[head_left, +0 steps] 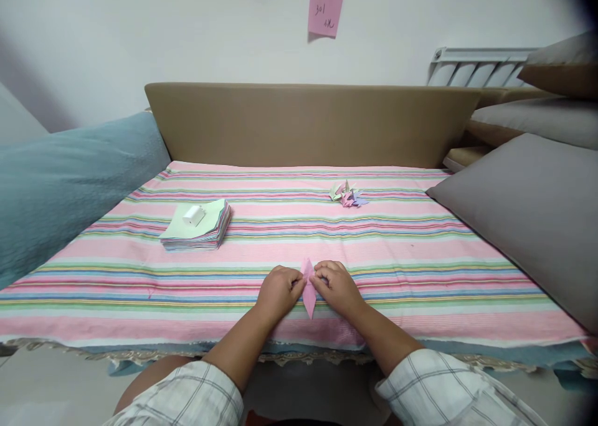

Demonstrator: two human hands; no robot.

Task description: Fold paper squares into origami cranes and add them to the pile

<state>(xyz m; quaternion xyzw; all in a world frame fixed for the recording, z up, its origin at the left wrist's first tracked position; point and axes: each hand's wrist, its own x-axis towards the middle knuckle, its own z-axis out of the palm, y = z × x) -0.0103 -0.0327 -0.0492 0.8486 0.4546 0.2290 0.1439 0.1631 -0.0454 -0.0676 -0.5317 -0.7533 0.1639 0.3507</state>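
Note:
A folded piece of pink paper (309,301), narrow and diamond-shaped, lies between my hands near the front of the striped cloth. My left hand (282,289) pinches its left edge with thumb and fingertips. From the other side my right hand (337,287) pinches the right edge in the same way. The paper's pointed lower end sticks out toward me, and its upper tip shows just above my fingers. Fingertips cover part of its middle.
A stack of coloured paper sheets (212,230) with a small white block (194,215) on top lies left. Several folded paper cranes (347,195) sit in a cluster farther back. Grey cushions (527,202) border the right, a blue cushion (79,183) the left, a brown backrest (308,127) the rear.

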